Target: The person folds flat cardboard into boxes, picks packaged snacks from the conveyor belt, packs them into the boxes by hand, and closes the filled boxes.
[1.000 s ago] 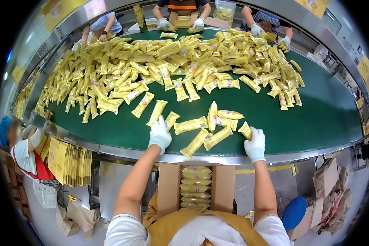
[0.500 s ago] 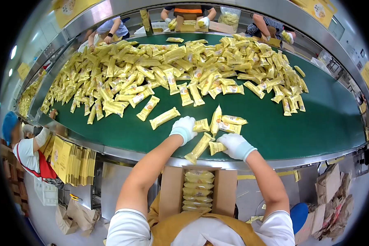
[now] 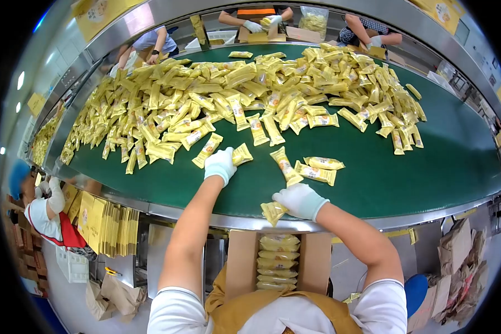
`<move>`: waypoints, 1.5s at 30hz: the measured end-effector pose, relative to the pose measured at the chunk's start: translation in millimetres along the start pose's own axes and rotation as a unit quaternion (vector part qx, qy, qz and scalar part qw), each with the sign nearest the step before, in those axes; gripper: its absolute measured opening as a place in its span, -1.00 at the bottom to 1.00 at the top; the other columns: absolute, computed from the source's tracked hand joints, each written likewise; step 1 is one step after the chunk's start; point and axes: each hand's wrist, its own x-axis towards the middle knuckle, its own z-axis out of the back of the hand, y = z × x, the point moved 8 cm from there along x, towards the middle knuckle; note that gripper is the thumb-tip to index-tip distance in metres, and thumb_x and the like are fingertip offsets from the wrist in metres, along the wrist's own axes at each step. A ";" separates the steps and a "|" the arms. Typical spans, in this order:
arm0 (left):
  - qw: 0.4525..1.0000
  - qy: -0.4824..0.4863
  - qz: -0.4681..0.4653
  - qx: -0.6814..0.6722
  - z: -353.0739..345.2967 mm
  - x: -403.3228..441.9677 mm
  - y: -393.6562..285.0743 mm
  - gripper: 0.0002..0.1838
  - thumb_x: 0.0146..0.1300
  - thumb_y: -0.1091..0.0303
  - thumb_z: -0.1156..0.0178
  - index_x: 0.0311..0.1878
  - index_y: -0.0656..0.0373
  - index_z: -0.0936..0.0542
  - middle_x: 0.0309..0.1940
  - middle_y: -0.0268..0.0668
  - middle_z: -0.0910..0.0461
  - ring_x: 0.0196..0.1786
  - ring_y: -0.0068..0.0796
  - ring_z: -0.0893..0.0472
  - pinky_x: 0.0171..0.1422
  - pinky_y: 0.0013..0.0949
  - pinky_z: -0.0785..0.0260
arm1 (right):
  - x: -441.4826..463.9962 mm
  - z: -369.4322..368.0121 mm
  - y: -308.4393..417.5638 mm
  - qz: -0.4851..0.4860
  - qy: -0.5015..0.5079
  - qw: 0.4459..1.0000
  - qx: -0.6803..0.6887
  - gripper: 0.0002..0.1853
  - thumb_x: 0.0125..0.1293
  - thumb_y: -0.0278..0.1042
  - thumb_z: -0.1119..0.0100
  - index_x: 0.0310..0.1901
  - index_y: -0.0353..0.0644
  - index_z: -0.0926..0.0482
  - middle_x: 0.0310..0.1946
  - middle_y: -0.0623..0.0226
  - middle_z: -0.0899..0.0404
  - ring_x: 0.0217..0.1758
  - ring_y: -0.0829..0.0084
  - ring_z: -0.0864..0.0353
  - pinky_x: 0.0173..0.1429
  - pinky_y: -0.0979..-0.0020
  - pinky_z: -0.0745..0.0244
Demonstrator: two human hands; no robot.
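Observation:
My left hand [image 3: 220, 165], in a white glove, is closed on a yellow wrapped snack bar [image 3: 241, 155] that sticks out to its right. Another snack bar [image 3: 208, 150] lies against its fingers on the green belt [image 3: 373, 183]. Near the belt's front edge, my gloved right hand [image 3: 301, 201] is closed on a snack bar [image 3: 273, 211] pointing down and left. Just above its fingers lies a loose bar [image 3: 285, 166], with two more beside it. Below, an open cardboard box [image 3: 242, 264] holds a stack of bars [image 3: 278, 255].
A large heap of snack bars [image 3: 217, 89] covers the belt's far side. Co-workers' hands [image 3: 253, 26] are busy across the belt. Another person [image 3: 47, 209] stands at left near folded yellow cartons [image 3: 108, 228]. Brown paper bags [image 3: 462, 261] lie at right.
My left hand has moved left and slightly up, carrying a bar. The right hand has moved left to the bars near the belt edge and grips one. The view has shifted slightly.

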 end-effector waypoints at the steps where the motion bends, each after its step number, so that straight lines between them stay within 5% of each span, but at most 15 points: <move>1: 1.000 -0.008 -0.009 -0.007 0.3 -4.8 -0.8 -0.48 0.18 0.18 -0.39 0.21 -0.03 -0.53 0.04 -0.13 -0.70 0.07 -0.09 -0.70 0.13 -0.10 -0.56 | -8.9 0.0 -7.5 -0.030 0.020 0.999 0.002 -0.87 0.23 -0.42 -0.20 -0.18 -0.10 -0.57 -0.24 0.18 -0.70 -0.16 0.12 -0.75 -0.10 0.15 -0.64; 4: 0.991 -0.121 -0.057 0.001 -8.1 -16.2 -5.9 -0.48 0.15 0.13 -0.43 0.17 -0.04 -0.54 -0.07 -0.17 -0.71 -0.05 -0.09 -0.72 0.05 -0.10 -0.58 | -58.1 -4.5 -46.8 -0.111 -0.111 0.986 -0.054 -0.91 0.22 -0.41 -0.16 -0.22 -0.09 -0.54 -0.36 0.27 -0.64 -0.25 0.16 -0.72 -0.13 0.16 -0.61; 6: 0.989 -0.129 -0.073 0.022 -11.3 -33.3 -19.5 -0.26 0.17 -0.08 -0.39 0.33 0.08 -0.44 0.04 -0.10 -0.64 0.13 -0.08 -0.62 0.23 -0.07 -0.45 | -95.0 -4.0 -64.2 -0.174 -0.230 0.947 -0.141 -0.89 0.20 -0.36 -0.20 -0.25 -0.09 -0.51 -0.45 0.35 -0.58 -0.27 0.22 -0.69 -0.01 0.17 -0.56; 10: 0.964 -0.226 -0.114 0.080 -23.9 -60.9 -35.5 0.01 0.21 -0.31 -0.26 0.51 0.27 -0.25 0.10 -0.04 -0.50 0.24 -0.05 -0.47 0.39 -0.06 -0.26 | -132.9 -1.7 -33.8 -0.144 -0.288 0.940 -0.115 -0.41 0.16 -0.05 -0.36 0.17 -0.19 -0.52 -0.04 -0.01 -0.54 0.24 -0.06 -0.49 0.42 0.06 -0.34; 11: 0.973 -0.194 -0.110 0.061 -21.3 -59.1 -34.5 0.01 0.21 -0.31 -0.25 0.51 0.27 -0.25 0.07 -0.05 -0.50 0.21 -0.06 -0.47 0.38 -0.07 -0.28 | -131.9 -13.7 -34.9 -0.168 -0.202 0.962 -0.074 -0.12 0.08 0.03 -0.45 0.38 -0.27 -0.35 0.16 -0.17 -0.40 0.39 -0.19 -0.31 0.51 0.02 -0.24; 15: 0.994 -0.084 -0.068 0.026 -6.2 -51.2 -32.7 0.08 0.06 -0.39 -0.33 0.46 0.25 -0.33 0.06 -0.06 -0.46 0.14 -0.07 -0.48 0.31 -0.13 -0.37 | -137.1 -16.6 -56.0 -0.167 -0.202 0.964 0.039 0.04 -0.03 0.01 -0.54 0.41 -0.36 -0.24 0.21 -0.11 -0.37 0.31 -0.05 -0.40 0.45 0.05 -0.29; 18: 0.993 -0.101 -0.064 -0.003 -13.9 -54.8 -24.4 0.08 -0.08 -0.40 -0.41 0.37 0.23 -0.41 0.15 -0.04 -0.43 0.15 -0.03 -0.50 0.31 -0.15 -0.38 | -115.1 -2.0 -75.8 -0.238 0.034 0.971 -0.011 0.06 -0.24 0.30 -0.58 0.24 -0.31 -0.48 0.13 -0.02 -0.53 0.15 0.01 -0.47 0.30 0.14 -0.39; 24: 0.997 -0.043 -0.069 -0.019 -35.5 -75.8 -19.5 0.15 -0.14 -0.41 -0.46 0.37 0.25 -0.33 0.13 -0.02 -0.49 0.21 -0.04 -0.53 0.29 -0.06 -0.41 | -62.5 41.2 -109.1 -0.229 -0.123 0.950 0.173 0.01 -0.23 0.35 -0.55 0.11 -0.40 -0.59 0.09 -0.18 -0.55 0.27 -0.04 -0.48 0.41 0.22 -0.38; 26: 0.979 -0.055 -0.048 -0.191 -26.5 -70.1 1.3 0.05 -0.06 -0.22 -0.56 0.35 0.31 -0.36 0.01 -0.12 -0.60 0.00 -0.23 -0.64 0.11 -0.23 -0.52 | -46.8 36.9 -114.1 -0.228 -0.104 0.946 0.206 0.03 -0.26 0.34 -0.56 0.10 -0.46 -0.57 0.14 -0.22 -0.53 0.27 -0.06 -0.48 0.43 0.21 -0.36; 28: 0.880 0.025 -0.029 -0.473 -26.2 -31.5 35.9 -0.03 -0.01 -0.08 -0.60 0.32 0.34 -0.39 -0.08 -0.19 -0.65 -0.11 -0.37 -0.67 0.00 -0.33 -0.56 | -33.1 16.2 -122.4 -0.232 -0.061 0.958 0.160 0.03 -0.25 0.34 -0.56 0.10 -0.47 -0.57 0.15 -0.22 -0.52 0.27 -0.05 -0.48 0.43 0.22 -0.36; 30: 0.814 -0.045 -0.023 -0.578 7.3 -7.9 61.3 -0.30 0.04 0.10 -0.61 0.13 0.34 -0.53 -0.18 -0.27 -0.69 -0.29 -0.52 -0.66 -0.17 -0.40 -0.57 | -33.8 5.6 -119.7 -0.219 -0.090 0.965 0.114 0.03 -0.25 0.38 -0.52 0.07 -0.47 -0.58 0.12 -0.17 -0.55 0.24 -0.07 -0.49 0.42 0.22 -0.37; 34: 0.928 -0.097 -0.028 -0.357 10.9 53.4 96.1 -0.31 -0.01 -0.01 -0.61 0.02 0.31 -0.58 -0.30 -0.27 -0.71 -0.35 -0.49 -0.67 -0.21 -0.37 -0.56 | -42.8 21.3 -90.5 -0.209 -0.047 0.973 0.090 -0.09 -0.26 0.37 -0.50 -0.04 -0.35 -0.62 0.02 -0.05 -0.59 0.18 -0.07 -0.47 0.34 0.14 -0.40; 36: 0.939 0.066 0.078 -0.329 -21.5 57.1 95.3 0.05 -0.24 -0.37 -0.55 0.17 0.31 -0.53 0.04 -0.02 -0.69 0.09 -0.12 -0.68 0.25 -0.25 -0.49 | -57.3 17.8 -82.2 -0.191 -0.053 0.979 0.048 -0.13 -0.27 0.33 -0.51 -0.06 -0.31 -0.62 -0.02 -0.02 -0.58 0.16 -0.04 -0.47 0.31 0.11 -0.41; 38: 0.987 -0.011 0.087 -0.135 3.2 37.4 73.3 0.11 -0.27 -0.38 -0.54 0.24 0.28 -0.47 0.29 0.05 -0.50 0.30 -0.06 -0.55 0.37 -0.17 -0.44 | -75.3 15.1 -78.3 -0.179 -0.095 0.978 0.042 -0.15 -0.24 0.23 -0.55 0.00 -0.30 -0.58 0.12 -0.03 -0.50 0.17 -0.06 -0.47 0.34 0.14 -0.39; 45: 0.996 -0.083 0.020 0.004 3.8 -24.2 28.1 0.38 -0.22 -0.41 -0.48 0.55 0.28 -0.11 0.23 -0.05 -0.44 0.27 -0.17 -0.51 0.33 -0.16 -0.36 | -115.7 -1.8 -62.5 -0.186 -0.204 0.961 0.023 0.01 -0.14 0.17 -0.51 0.32 -0.25 -0.35 0.32 -0.25 -0.32 0.23 -0.08 -0.45 0.31 0.07 -0.39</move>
